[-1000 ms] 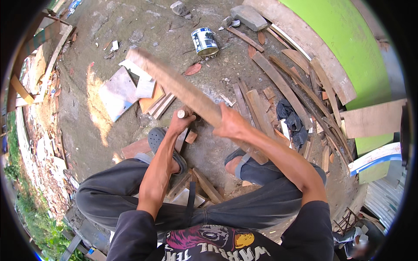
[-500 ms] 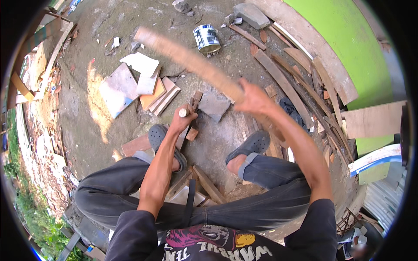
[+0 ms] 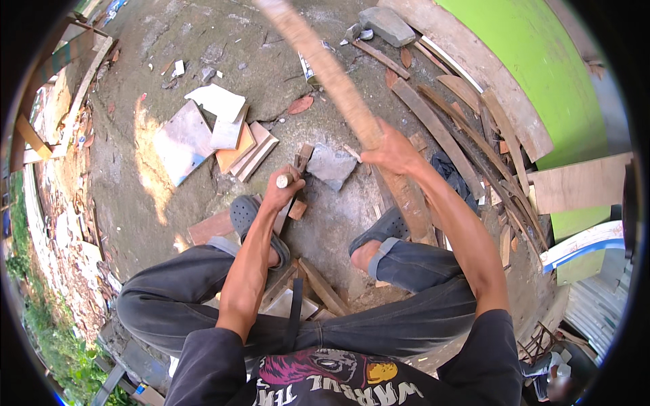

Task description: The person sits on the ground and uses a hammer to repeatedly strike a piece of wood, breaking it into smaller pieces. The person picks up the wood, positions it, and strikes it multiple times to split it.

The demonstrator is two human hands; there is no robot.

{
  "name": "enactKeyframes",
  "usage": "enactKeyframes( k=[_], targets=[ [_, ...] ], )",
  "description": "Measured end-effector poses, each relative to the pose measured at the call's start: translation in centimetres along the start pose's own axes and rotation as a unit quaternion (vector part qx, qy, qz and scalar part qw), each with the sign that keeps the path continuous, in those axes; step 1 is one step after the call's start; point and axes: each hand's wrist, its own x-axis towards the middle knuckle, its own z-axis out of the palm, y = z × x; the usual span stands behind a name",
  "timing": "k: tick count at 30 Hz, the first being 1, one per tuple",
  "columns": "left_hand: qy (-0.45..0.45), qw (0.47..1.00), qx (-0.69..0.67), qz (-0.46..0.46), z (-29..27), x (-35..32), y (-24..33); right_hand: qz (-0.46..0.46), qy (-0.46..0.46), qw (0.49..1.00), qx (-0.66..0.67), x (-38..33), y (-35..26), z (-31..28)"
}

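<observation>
My right hand (image 3: 389, 149) is closed around a long, narrow wooden plank (image 3: 332, 78). The plank slants from the top edge down past my wrist toward my right shoe, and its far part is motion-blurred. My left hand (image 3: 284, 189) grips a tool with a pale, round wooden handle (image 3: 284, 181); the handle's end points up, and my fist hides much of the tool, so its kind is unclear. A brown wood piece (image 3: 305, 155) stands just beyond that fist. Between my hands lies a flat grey stone (image 3: 332, 167). A small wood block (image 3: 297, 210) sits beside my left shoe.
Board offcuts (image 3: 254, 152) and a larger panel (image 3: 183, 142) lie at left. A tin can (image 3: 307, 68) is partly behind the plank. Long wood strips (image 3: 440, 128) and a green board (image 3: 535, 74) line the right. My shoes (image 3: 382, 230) flank the stone.
My right hand has swung the plank's far end to the right and away, so it now covers most of the can. My left hand has stayed nearly still.
</observation>
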Motion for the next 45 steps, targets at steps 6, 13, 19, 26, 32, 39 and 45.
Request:
enactKeyframes(
  k=[6, 13, 19, 26, 32, 39, 45],
  targets=[
    [-0.001, 0.996, -0.011, -0.09, -1.2, 0.2, -0.9, -0.069, -0.111, 0.987, -0.096, -2.7, -0.1, 8.4],
    [-0.02, 1.0, 0.013, 0.012, -0.7, -0.3, 0.0, 0.034, -0.003, 0.998, -0.053, -0.6, -1.1, 1.8],
    [0.005, 0.999, 0.051, 0.016, -0.3, -0.7, 0.9, 0.0, -0.066, 0.996, -0.064, -2.3, 1.1, 7.4],
    [-0.032, 0.999, 0.013, 0.018, -1.1, -0.7, 0.0, 0.038, -0.037, 0.997, -0.061, -1.8, -1.0, 3.4],
    [-0.011, 0.996, 0.08, 0.022, -0.8, -0.9, 0.0, -0.005, -0.236, 0.953, -0.191, -4.5, -2.7, 10.3],
    [-0.012, 0.998, 0.061, 0.028, -1.1, -1.3, -0.5, -0.04, -0.065, 0.992, -0.105, -1.8, -1.2, 4.7],
    [0.01, 0.999, 0.039, 0.037, -1.5, -1.1, -3.7, 0.026, -0.103, 0.992, -0.066, -2.8, -1.0, 9.8]
  ],
)
